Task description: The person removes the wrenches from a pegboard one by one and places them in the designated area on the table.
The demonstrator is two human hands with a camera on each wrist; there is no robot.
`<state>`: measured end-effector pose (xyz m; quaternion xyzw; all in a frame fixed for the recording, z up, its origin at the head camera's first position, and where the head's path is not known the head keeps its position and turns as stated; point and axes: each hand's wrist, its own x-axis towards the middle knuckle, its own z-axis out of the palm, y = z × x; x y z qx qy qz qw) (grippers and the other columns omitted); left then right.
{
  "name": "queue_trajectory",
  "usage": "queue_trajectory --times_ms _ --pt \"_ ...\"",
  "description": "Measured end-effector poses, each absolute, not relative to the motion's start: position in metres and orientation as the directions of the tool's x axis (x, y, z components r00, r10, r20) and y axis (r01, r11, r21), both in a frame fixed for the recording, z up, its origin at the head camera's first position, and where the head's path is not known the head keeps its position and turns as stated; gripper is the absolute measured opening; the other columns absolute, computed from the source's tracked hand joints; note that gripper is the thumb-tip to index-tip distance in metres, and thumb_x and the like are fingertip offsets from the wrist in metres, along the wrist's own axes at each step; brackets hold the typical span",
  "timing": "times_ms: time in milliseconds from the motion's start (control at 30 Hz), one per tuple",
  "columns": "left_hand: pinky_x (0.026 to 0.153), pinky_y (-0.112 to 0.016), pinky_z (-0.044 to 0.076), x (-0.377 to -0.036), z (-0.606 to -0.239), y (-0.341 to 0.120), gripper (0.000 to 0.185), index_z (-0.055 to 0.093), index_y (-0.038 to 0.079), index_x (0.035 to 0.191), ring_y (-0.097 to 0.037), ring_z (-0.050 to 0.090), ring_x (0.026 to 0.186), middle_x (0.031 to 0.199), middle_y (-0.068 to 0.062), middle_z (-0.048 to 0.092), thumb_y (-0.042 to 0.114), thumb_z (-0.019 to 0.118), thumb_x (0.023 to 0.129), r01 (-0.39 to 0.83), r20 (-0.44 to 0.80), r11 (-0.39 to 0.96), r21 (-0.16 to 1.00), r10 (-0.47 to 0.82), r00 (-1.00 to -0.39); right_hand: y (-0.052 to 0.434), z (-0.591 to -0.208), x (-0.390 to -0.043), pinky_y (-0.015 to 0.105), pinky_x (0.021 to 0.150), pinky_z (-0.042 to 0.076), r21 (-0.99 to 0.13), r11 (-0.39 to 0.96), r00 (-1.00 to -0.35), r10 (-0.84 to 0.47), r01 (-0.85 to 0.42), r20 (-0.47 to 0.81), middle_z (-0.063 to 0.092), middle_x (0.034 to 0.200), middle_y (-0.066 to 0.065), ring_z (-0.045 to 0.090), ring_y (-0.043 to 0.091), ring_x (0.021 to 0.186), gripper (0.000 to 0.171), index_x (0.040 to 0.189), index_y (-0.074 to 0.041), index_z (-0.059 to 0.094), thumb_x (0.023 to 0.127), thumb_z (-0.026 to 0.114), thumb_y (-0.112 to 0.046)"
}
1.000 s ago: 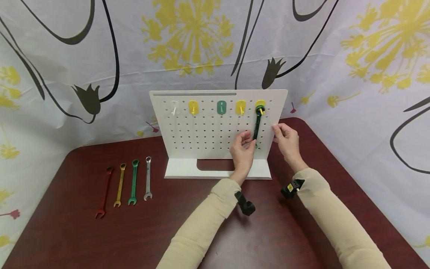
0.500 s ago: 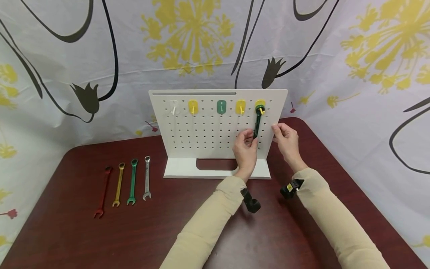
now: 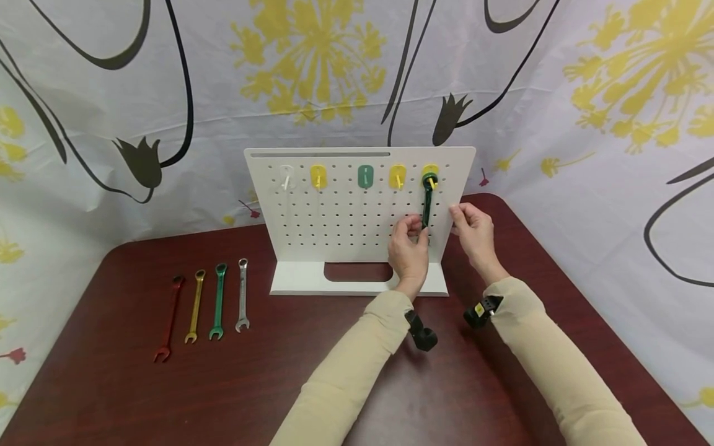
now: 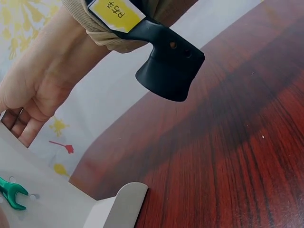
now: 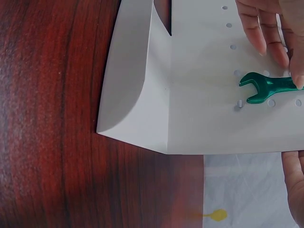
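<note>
A dark green wrench (image 3: pixel 426 201) hangs by its ring end from the rightmost yellow hook (image 3: pixel 431 171) of a white pegboard (image 3: pixel 334 217). My left hand (image 3: pixel 409 244) pinches the wrench's lower shaft against the board. The wrench's open end (image 5: pixel 259 89) shows below my left fingers (image 5: pixel 259 26) in the right wrist view, and the same open end (image 4: pixel 12 192) in the left wrist view. My right hand (image 3: pixel 471 229) holds the board's right edge, fingers curled round it.
Red (image 3: pixel 169 319), yellow (image 3: pixel 195 306), green (image 3: pixel 217 301) and silver (image 3: pixel 242 295) wrenches lie side by side on the dark wooden table (image 3: pixel 139 384), left of the board. Other hooks (image 3: pixel 365 176) on the top row carry nothing. A patterned cloth (image 3: pixel 586 124) hangs behind.
My left hand has slid a little up and to the right along the green wrench. The right hand has stayed on the board's edge.
</note>
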<state>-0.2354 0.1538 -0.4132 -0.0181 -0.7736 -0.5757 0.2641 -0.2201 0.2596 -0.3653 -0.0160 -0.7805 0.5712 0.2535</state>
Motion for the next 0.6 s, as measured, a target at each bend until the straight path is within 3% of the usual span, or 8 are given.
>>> queue_trajectory --times_ms 300,600 --pt "0.054 -0.020 0.043 -0.2351 -0.4116 0.1569 0.018 0.067 0.023 0.092 -0.004 0.062 0.074 0.079 0.011 0.065 0.021 0.077 0.077 0.298 0.434 0.395 0.869 -0.320 -0.842 0.2603 -0.3664 -0.2223 0.012 0.064 0.053 -0.914 0.311 -0.874 0.328 -0.259 0.359 0.058 0.073 -0.006 0.060 -0.001 0.071 0.029 0.096 0.014 0.060 0.096 0.055 -0.014" --pt "0.054 -0.019 0.042 -0.2326 -0.4080 0.1587 0.016 0.065 0.021 0.089 -0.006 0.061 0.074 0.080 0.009 0.064 0.022 0.077 0.077 0.275 0.398 0.364 0.890 -0.325 -0.858 0.2607 -0.3659 -0.2216 0.009 0.062 0.051 -0.910 0.318 -0.872 0.323 -0.265 0.367 0.058 0.071 -0.006 0.059 -0.001 0.069 0.028 0.095 0.015 0.060 0.095 0.055 -0.013"
